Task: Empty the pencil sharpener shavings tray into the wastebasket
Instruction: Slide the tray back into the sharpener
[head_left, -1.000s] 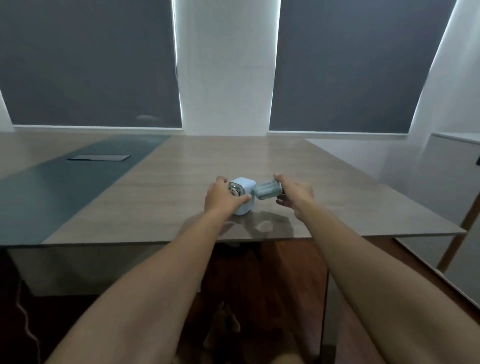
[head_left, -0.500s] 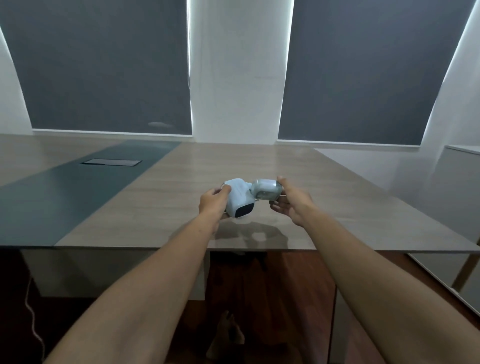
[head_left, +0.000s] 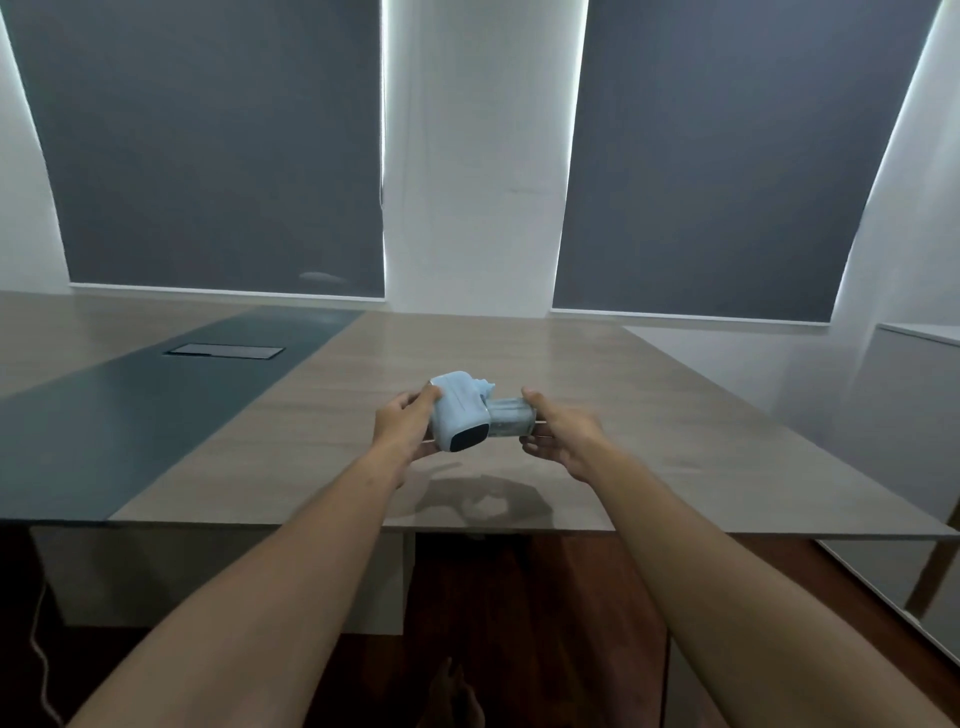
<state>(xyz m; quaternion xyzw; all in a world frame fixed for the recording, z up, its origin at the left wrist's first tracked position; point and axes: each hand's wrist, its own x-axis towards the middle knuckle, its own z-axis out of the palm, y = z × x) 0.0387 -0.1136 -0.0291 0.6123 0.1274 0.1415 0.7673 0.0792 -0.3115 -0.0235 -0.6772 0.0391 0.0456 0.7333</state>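
Note:
A pale blue pencil sharpener (head_left: 458, 410) with a dark oval patch on its near face is held up above the table, tilted. My left hand (head_left: 402, 428) grips its left side. A clear shavings tray (head_left: 510, 423) sticks out of the sharpener's right side, partly drawn out. My right hand (head_left: 563, 434) pinches the tray's outer end between thumb and fingers. No wastebasket is in view.
The wide wooden table (head_left: 597, 395) has a dark green strip (head_left: 130, 415) on the left with a flat cable hatch (head_left: 224, 351). A pale cabinet (head_left: 914, 395) stands at the right. Two grey blinds cover the windows behind. A white cable (head_left: 39, 654) hangs at the lower left.
Both hands lifted the sharpener off the table and tilted it. The clear tray has slid further out to the right. The camera has tipped upward.

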